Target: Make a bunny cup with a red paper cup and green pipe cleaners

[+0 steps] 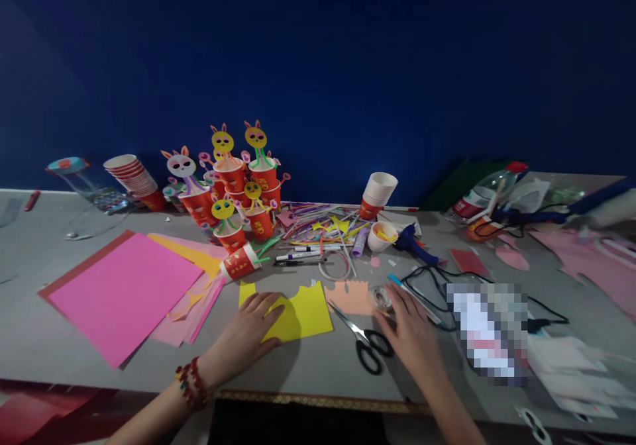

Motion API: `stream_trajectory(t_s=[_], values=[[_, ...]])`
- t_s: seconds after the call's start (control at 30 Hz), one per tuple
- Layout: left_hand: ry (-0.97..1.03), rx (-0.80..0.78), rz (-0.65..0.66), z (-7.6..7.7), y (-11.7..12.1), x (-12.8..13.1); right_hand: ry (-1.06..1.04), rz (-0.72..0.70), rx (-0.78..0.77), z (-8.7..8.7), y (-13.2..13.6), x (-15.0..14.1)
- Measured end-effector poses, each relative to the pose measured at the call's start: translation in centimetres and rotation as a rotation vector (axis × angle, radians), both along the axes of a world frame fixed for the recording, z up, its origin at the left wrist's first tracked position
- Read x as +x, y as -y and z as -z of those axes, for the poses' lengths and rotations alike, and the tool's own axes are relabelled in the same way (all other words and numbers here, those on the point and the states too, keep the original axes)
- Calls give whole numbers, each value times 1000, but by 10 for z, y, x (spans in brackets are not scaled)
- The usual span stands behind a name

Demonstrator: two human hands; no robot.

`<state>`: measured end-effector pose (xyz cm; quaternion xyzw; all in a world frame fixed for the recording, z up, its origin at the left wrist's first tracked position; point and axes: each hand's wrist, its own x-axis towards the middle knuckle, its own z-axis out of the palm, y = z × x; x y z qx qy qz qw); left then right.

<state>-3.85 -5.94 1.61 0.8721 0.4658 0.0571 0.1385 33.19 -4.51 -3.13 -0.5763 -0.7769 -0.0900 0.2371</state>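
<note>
My left hand [258, 322] lies palm down on a cut piece of yellow paper [303, 316], its fingers apart. To its right, my right hand [410, 329] is spread, with thumb and fingertips beside a small clear tape roll [381, 297]; whether they touch it, I cannot tell. Black-handled scissors [365, 339] rest between the two hands, points toward the yellow paper. Behind the scissors is a peach paper piece [350, 297] with a notched edge. A red paper cup [241, 263] lies on its side behind my left hand.
Red cups with animal faces [228, 167] stand stacked at the back. Pink sheets [129, 293] cover the left side. Pipe cleaners [318, 220], markers [303, 256] and a cup stack [378, 193] sit centrally. A blue glue gun [417, 246] trails its black cord on the right, near a bottle [477, 200].
</note>
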Motion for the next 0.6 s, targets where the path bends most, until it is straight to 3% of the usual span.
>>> stream_trajectory(t_s=[0.27,0.43,0.6], values=[[59,97,-17,15,1,-10,-1,17,43,6,-12,6],[52,98,10,15,2,-25,24,32,38,7,-10,2],[30,104,-3,13,3,-22,-14,57,52,11,-9,3]])
